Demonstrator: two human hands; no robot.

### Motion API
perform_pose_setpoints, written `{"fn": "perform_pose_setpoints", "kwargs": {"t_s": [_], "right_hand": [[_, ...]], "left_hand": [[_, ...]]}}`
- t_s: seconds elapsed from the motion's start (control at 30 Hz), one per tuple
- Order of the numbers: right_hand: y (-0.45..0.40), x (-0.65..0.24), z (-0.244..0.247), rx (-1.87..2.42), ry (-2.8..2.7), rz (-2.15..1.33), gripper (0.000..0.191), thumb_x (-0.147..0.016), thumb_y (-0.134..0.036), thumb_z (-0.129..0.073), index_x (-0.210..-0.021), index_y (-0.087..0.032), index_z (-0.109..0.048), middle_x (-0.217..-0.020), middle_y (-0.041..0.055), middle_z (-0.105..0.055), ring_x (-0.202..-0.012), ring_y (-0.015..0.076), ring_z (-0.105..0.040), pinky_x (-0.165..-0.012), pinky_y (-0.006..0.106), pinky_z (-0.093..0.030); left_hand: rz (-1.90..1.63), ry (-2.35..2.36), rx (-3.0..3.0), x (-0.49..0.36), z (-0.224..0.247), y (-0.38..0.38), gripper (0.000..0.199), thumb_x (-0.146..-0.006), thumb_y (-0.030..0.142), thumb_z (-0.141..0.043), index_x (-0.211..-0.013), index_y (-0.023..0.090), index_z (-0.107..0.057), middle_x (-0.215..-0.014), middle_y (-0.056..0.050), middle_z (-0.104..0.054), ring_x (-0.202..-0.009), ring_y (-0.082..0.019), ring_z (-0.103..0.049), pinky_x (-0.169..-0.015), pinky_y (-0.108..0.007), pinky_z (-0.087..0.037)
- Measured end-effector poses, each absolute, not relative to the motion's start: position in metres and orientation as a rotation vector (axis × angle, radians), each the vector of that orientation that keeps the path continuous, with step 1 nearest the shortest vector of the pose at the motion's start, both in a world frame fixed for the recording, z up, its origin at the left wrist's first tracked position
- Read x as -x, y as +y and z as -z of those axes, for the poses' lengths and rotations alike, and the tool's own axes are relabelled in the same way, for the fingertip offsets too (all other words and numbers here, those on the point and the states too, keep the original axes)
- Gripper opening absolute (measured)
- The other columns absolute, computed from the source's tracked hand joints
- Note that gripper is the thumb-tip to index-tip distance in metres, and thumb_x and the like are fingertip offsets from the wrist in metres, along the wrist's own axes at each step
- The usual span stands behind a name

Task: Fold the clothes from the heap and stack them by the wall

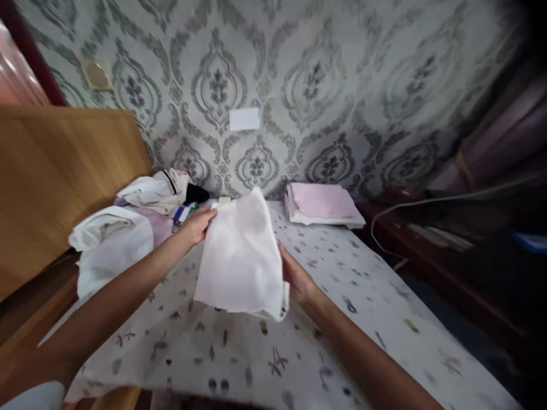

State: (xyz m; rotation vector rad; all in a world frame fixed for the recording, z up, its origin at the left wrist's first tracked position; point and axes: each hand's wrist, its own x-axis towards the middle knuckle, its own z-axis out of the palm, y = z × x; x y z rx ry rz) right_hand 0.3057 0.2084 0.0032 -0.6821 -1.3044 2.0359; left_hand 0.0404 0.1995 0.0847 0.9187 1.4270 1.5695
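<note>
A folded white garment (241,259) is held up above the patterned sheet, tilted toward me. My left hand (197,225) grips its upper left edge, close to a small pale tag (224,200). On the other side, my right hand (297,274) holds the right edge, its fingers partly hidden behind the cloth. Both hands are closed on the fabric. Behind the garment to the right lies a neat stack of folded clothes, a pink folded cloth (321,199) on top of white ones. What exact kind of garment I hold cannot be made out.
A loose heap of clothes (156,192) and a rolled white cloth (109,239) lie at the left, beside a wooden panel (64,171). The printed sheet (337,336) covers the surface up to the wallpapered wall (316,80). A pale cable (427,200) runs at the right.
</note>
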Motion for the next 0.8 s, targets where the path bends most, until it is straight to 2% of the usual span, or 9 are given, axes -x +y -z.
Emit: {"fn": "perform_pose_setpoints", "kwargs": {"t_s": [0.1, 0.2, 0.23, 0.33, 0.43, 0.5, 0.57, 0.7, 0.8], "right_hand": [[0.196, -0.325, 0.01, 0.749, -1.207, -2.123, 0.052, -0.083, -0.056, -0.071, -0.125, -0.027, -0.061, -0.102, 0.0054, -0.075, -0.082, 0.0199, -0.072, -0.063, 0.029, -0.057], [0.186, -0.336, 0.023, 0.737, -1.181, -2.13, 0.042, -0.079, -0.044, -0.079, -0.113, -0.022, -0.067, -0.098, 0.0056, -0.074, -0.081, 0.017, -0.07, -0.07, 0.027, -0.057], [0.183, -0.336, 0.024, 0.716, -1.179, -2.126, 0.042, -0.079, -0.044, -0.079, -0.114, -0.022, -0.067, -0.099, 0.0052, -0.074, -0.081, 0.0165, -0.07, -0.072, 0.028, -0.056], [0.178, -0.331, 0.025, 0.641, -1.272, -2.105, 0.05, -0.083, -0.047, -0.075, -0.126, -0.026, -0.064, -0.104, 0.0037, -0.074, -0.084, 0.016, -0.069, -0.078, 0.029, -0.055], [0.174, -0.326, 0.026, 0.572, -1.439, -2.054, 0.054, -0.085, -0.05, -0.072, -0.133, -0.029, -0.062, -0.112, 0.0024, -0.072, -0.094, 0.0169, -0.067, -0.089, 0.033, -0.052], [0.172, -0.327, 0.029, 0.577, -1.536, -1.995, 0.054, -0.085, -0.052, -0.07, -0.133, -0.029, -0.063, -0.112, 0.0019, -0.072, -0.095, 0.0173, -0.066, -0.091, 0.035, -0.052], [0.171, -0.328, 0.033, 0.621, -1.6, -1.907, 0.056, -0.083, -0.052, -0.071, -0.132, -0.027, -0.063, -0.108, 0.0027, -0.071, -0.094, 0.0182, -0.065, -0.086, 0.034, -0.053], [0.168, -0.326, 0.034, 0.771, -1.735, -1.684, 0.055, -0.077, -0.045, -0.075, -0.128, -0.026, -0.065, -0.109, 0.0046, -0.069, -0.097, 0.0206, -0.063, -0.08, 0.034, -0.053], [0.163, -0.32, 0.027, 0.908, -1.974, -1.45, 0.046, -0.081, -0.04, -0.071, -0.125, -0.026, -0.067, -0.093, 0.0008, -0.067, -0.085, 0.0191, -0.061, -0.081, 0.036, -0.051]], "left_hand": [[-1.395, 1.633, -0.979, -0.061, -0.03, 0.177, 0.021, -0.07, 0.016, -0.069, -0.086, 0.02, -0.056, -0.081, -0.001, -0.058, -0.085, -0.021, -0.061, -0.079, -0.036, -0.053], [-1.266, 1.812, -1.485, -0.081, -0.013, 0.148, 0.013, -0.079, 0.021, -0.062, -0.089, 0.022, -0.054, -0.094, -0.003, -0.058, -0.097, -0.021, -0.057, -0.088, -0.036, -0.048], [-1.191, 1.826, -1.696, -0.089, -0.014, 0.138, 0.006, -0.084, 0.026, -0.057, -0.088, 0.022, -0.054, -0.094, -0.003, -0.058, -0.096, -0.021, -0.056, -0.087, -0.036, -0.048], [-0.969, 1.751, -2.001, -0.118, -0.022, 0.118, 0.021, -0.094, 0.041, -0.047, -0.085, 0.023, -0.053, -0.087, -0.002, -0.058, -0.083, -0.019, -0.057, -0.079, -0.034, -0.047], [-0.879, 1.718, -1.973, -0.141, -0.024, 0.111, 0.025, -0.09, 0.047, -0.054, -0.086, 0.023, -0.054, -0.085, -0.002, -0.061, -0.077, -0.019, -0.059, -0.071, -0.032, -0.047], [-0.903, 1.673, -1.851, -0.146, -0.021, 0.113, 0.023, -0.086, 0.044, -0.058, -0.083, 0.022, -0.056, -0.082, -0.003, -0.062, -0.076, -0.02, -0.06, -0.069, -0.033, -0.048], [-0.981, 1.558, -1.619, -0.139, -0.021, 0.116, 0.022, -0.081, 0.042, -0.06, -0.082, 0.02, -0.059, -0.081, -0.003, -0.064, -0.076, -0.021, -0.063, -0.068, -0.033, -0.051], [-1.318, 1.379, -1.141, -0.091, -0.041, 0.113, 0.03, -0.066, 0.039, -0.067, -0.089, 0.02, -0.065, -0.082, -0.003, -0.069, -0.077, -0.022, -0.066, -0.066, -0.031, -0.053], [-1.625, 1.542, -0.937, -0.035, -0.064, 0.1, 0.028, -0.061, 0.034, -0.068, -0.087, 0.022, -0.063, -0.074, 0.002, -0.067, -0.068, -0.017, -0.063, -0.058, -0.026, -0.048]]}}
